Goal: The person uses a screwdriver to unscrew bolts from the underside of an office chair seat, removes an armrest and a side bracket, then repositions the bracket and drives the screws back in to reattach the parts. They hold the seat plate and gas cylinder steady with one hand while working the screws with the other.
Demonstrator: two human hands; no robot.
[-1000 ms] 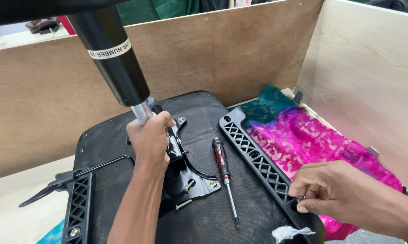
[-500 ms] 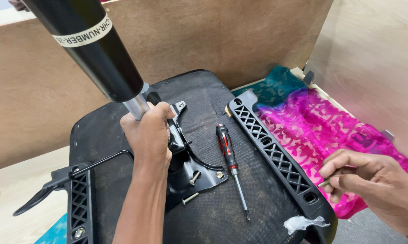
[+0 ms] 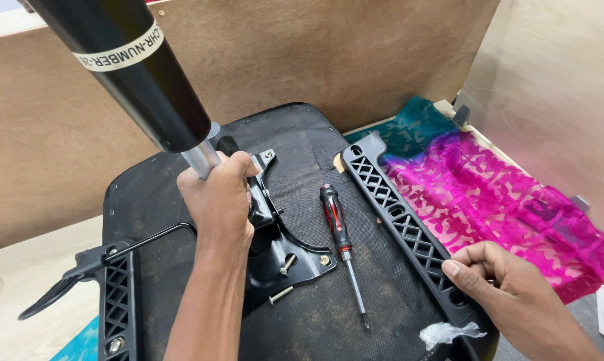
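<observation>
A left hand (image 3: 218,200) wraps tight around the silver rod of a gas cylinder (image 3: 138,77) rising from the middle of an upturned chair seat (image 3: 302,134), its top cut off. The right hand (image 3: 509,291), fingers curled, pinches something hidden at the seat's right-edge bracket (image 3: 399,220); a screwdriver (image 3: 340,237) lies between.

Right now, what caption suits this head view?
Left hand grips a gas cylinder on an upturned chair seat; right hand touches its armrest bracket.
</observation>
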